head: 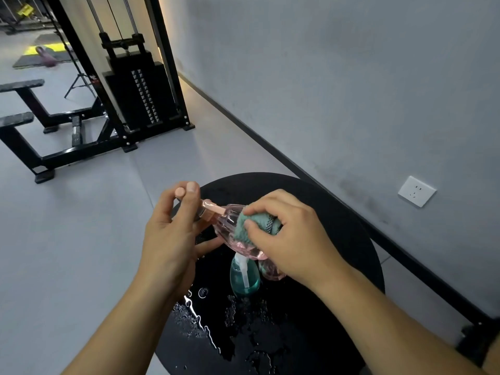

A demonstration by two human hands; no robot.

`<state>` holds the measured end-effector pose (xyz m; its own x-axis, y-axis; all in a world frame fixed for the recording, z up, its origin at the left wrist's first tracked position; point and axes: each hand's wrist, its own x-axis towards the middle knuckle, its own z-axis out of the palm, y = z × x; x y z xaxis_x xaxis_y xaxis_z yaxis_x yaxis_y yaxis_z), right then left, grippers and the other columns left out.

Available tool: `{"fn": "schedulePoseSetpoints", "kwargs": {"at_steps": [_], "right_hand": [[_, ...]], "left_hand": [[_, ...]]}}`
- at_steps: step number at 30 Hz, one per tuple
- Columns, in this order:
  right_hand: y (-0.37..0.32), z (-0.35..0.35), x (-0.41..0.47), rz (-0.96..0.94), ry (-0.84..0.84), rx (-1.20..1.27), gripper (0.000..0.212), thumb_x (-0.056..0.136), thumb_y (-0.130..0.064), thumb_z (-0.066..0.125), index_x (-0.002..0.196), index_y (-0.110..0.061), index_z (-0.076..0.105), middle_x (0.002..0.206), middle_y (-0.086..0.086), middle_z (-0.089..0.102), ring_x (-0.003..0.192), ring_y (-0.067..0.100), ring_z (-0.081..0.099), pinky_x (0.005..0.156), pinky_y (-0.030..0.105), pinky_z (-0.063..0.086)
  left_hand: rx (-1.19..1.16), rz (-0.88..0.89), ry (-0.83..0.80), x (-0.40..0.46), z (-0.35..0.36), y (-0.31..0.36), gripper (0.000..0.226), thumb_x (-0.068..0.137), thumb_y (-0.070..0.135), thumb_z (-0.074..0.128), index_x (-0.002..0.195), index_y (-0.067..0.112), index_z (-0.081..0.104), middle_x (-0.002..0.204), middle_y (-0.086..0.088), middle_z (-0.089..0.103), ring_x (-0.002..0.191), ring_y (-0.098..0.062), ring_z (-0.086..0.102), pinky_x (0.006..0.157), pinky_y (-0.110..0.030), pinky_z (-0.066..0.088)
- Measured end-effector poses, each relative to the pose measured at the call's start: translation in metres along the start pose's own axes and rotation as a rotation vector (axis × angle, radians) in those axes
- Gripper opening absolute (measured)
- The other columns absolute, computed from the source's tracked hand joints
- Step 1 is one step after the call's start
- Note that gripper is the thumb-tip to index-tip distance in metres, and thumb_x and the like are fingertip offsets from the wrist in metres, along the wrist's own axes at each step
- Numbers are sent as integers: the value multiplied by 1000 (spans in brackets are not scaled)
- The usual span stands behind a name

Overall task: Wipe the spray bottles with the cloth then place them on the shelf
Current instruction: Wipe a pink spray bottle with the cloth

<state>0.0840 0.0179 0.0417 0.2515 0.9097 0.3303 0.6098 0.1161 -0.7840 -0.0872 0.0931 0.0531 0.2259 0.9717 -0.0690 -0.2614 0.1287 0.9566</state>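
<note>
Your left hand (173, 228) grips the spray head of a clear pink plastic spray bottle (230, 226), held tilted above the round black wet table (338, 226). Your right hand (286, 234) presses a bunched teal cloth (251, 226) against its body. A teal spray bottle (243, 277) stands below.

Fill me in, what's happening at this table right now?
A person is wiping a pink spray bottle held over a round black table. The left hand grips the bottle at its pump end, while the right hand presses a teal cloth against its body. A teal spray bottle and another pink bottle stand on the wet tabletop below. No shelf is in view.
</note>
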Motion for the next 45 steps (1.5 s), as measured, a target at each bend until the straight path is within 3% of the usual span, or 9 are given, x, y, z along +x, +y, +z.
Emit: {"fn": "schedulePoseSetpoints", "kwargs": {"at_steps": [4,9,15,21,24,29,34,40,45], "right_hand": [[7,-6,3,167,106,19,10,86,-22,78,85,-30,71,95,-16,63,88,1,64,68,17,54],[2,2,-4,27,40,41,10,92,-19,77,99,-25,78,106,-16,64,102,0,64,74,8,51],[9,-5,0,121,121,15,12,88,-19,76,90,-31,74,99,-18,64,93,1,65,71,17,54],[4,6,-6,-58,-12,-104,17,97,-25,71,113,-25,77,111,-19,61,111,1,59,86,15,55],[6,3,-3,12,46,-47,13,93,-18,72,103,-24,77,106,-17,62,102,3,63,80,15,55],[7,1,-3,30,104,-11,13,94,-17,74,105,-21,78,106,-15,64,102,-1,63,77,8,52],[3,7,-3,-56,90,-55,17,95,-19,73,111,-22,77,109,-15,65,108,7,62,86,21,55],[7,6,0,8,144,-19,16,95,-18,72,110,-20,77,107,-15,66,103,-1,64,79,7,51],[2,9,1,-62,109,-34,19,96,-22,73,115,-22,76,109,-16,68,106,3,65,85,15,55]], "left_hand": [[-24,14,48,2,-5,1,18,100,49,65,98,31,66,99,-8,60,93,-26,76,81,-64,63],[-14,-1,44,0,-1,-3,19,102,50,63,96,32,65,102,-11,61,95,-28,75,82,-64,63],[-40,14,91,4,-5,2,18,102,49,64,90,36,66,102,-9,58,91,-25,74,84,-68,62],[-29,16,-5,-2,0,-2,14,98,46,63,101,33,66,106,-10,65,99,-30,70,97,-73,53],[-64,36,-8,0,-3,0,15,93,45,65,103,33,68,102,-9,65,99,-27,70,101,-75,50],[-79,62,-77,1,-3,-2,10,99,33,61,105,33,69,104,-5,70,103,-26,70,94,-60,57],[-61,69,-126,-1,-5,-6,12,94,30,64,105,30,71,115,-8,72,106,-28,69,89,-53,61],[-37,94,-129,1,-8,-4,7,96,36,73,102,33,72,120,-9,72,111,-26,71,98,-62,57],[40,80,-229,-3,-6,-11,47,70,56,91,106,32,73,131,-11,71,113,-22,71,90,-45,60]]}}
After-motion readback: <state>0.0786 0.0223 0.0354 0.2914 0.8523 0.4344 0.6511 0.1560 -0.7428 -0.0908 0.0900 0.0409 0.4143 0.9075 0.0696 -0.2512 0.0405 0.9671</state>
